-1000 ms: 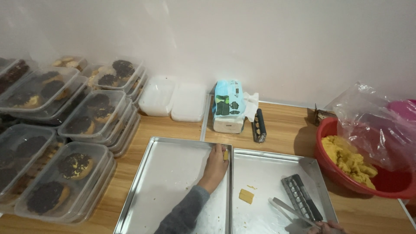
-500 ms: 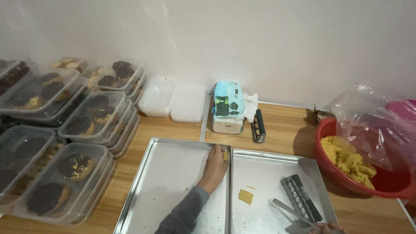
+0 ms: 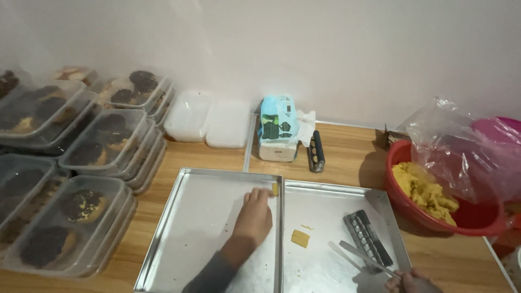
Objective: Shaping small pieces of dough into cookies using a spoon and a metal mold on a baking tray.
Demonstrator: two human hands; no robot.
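Your left hand (image 3: 254, 217) rests flat in the left shallow metal tray (image 3: 184, 228), fingertips touching a small yellow dough piece (image 3: 275, 189) at its upper-right rim. Your right hand (image 3: 410, 282), lower right, pinches a thin metal blade (image 3: 361, 258) over the right metal tray (image 3: 325, 206), which holds a yellow dough square (image 3: 299, 237).

Teal-white tissue pack (image 3: 278, 126) by wall; clear lidded tubs (image 3: 103, 141) stacked left

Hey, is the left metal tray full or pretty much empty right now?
Nearly empty. The left tray shows bare metal with a few crumbs; only the left hand rests in it, fingertips at a small yellow dough piece by its far-right corner.
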